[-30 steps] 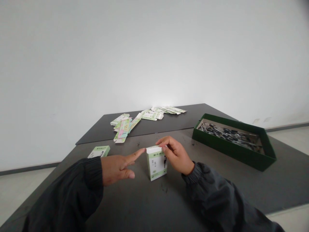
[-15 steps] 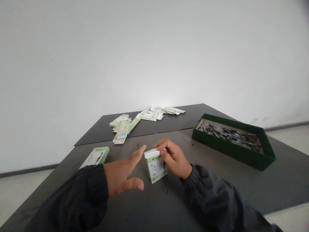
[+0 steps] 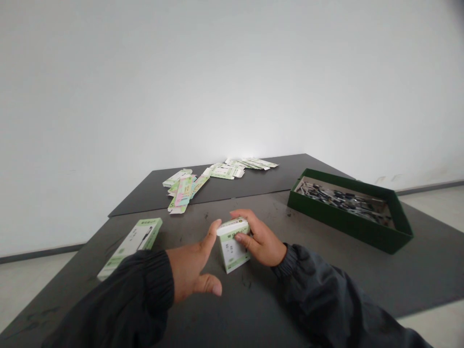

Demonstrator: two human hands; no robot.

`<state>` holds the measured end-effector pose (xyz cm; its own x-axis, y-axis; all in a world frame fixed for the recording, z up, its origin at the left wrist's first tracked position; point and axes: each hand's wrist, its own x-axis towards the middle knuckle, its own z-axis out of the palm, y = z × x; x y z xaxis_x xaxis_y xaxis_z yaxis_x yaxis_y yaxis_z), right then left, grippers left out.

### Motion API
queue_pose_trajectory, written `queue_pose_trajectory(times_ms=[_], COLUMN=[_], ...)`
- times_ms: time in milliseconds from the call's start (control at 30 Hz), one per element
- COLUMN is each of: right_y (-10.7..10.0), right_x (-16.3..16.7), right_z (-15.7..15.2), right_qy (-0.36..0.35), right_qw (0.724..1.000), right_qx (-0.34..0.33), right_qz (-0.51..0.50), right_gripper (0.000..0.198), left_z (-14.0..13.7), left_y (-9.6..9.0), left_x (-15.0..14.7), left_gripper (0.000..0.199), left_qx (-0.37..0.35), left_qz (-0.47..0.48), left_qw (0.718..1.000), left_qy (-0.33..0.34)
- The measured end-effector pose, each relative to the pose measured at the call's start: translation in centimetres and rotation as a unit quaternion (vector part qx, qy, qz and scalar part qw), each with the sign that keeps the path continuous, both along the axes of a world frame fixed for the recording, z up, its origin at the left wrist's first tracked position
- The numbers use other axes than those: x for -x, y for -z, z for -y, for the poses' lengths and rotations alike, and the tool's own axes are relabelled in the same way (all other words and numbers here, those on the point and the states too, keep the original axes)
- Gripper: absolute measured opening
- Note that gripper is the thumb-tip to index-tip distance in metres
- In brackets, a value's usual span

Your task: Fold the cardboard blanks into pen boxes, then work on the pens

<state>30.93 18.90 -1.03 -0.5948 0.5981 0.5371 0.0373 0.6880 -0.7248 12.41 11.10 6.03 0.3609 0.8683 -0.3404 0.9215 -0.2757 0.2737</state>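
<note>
You have two hands in view, both with cuffed black fabric sleeves [image 3: 326, 290]. Your right hand [image 3: 263, 240] grips one white and pale-green rectangular cardboard carton [image 3: 231, 253], thumb pressed on its printed front and fingers around its far side. That carton stands upright, slightly tilted, on the matte black, smudged counter [image 3: 253, 319], in front of you. Your left hand [image 3: 190, 268] is open, thumb spread away from the fingers, its fingertips at the carton's upper left edge; you cannot tell whether they touch.

One longer white and pale-green boxed carton [image 3: 134, 240] lies flat beside your left forearm, partly behind the sleeve, with a slim black pen-shaped picture on its face. Both cartons carry dark characters on green bands, too small to read.

Farther back are two loose groups of thin printed card cartons: a left pile [image 3: 184, 189] with green, pink and blue panels, and a mostly white and green spread [image 3: 224, 171]; overlaps prevent an exact count. At right sits one dark-green, rectangular open-topped box [image 3: 348, 229], holding many slender black, white and greyish pen-like pieces [image 3: 340, 200], too jumbled to count.
</note>
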Motion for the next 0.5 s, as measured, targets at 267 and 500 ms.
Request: queue_pose_trajectory(times_ms=[267,500], right_y=[0.5,0.6], right_x=[0.6,0.8], right_z=[0.3,0.2], right_qy=[-0.044,-0.068], right_qw=[0.995,0.988], right_qx=[0.08,0.115], right_qz=[-0.042,-0.073], right_gripper=[0.049,0.048], left_z=[0.5,0.6], left_y=[0.1,-0.2], left_x=[-1.6,-3.2], left_gripper=[0.104,0.103], left_qx=[-0.01,-0.018], left_qz=[-0.073,-0.094], left_qw=[0.997,0.994], left_qy=[-0.022,-0.044])
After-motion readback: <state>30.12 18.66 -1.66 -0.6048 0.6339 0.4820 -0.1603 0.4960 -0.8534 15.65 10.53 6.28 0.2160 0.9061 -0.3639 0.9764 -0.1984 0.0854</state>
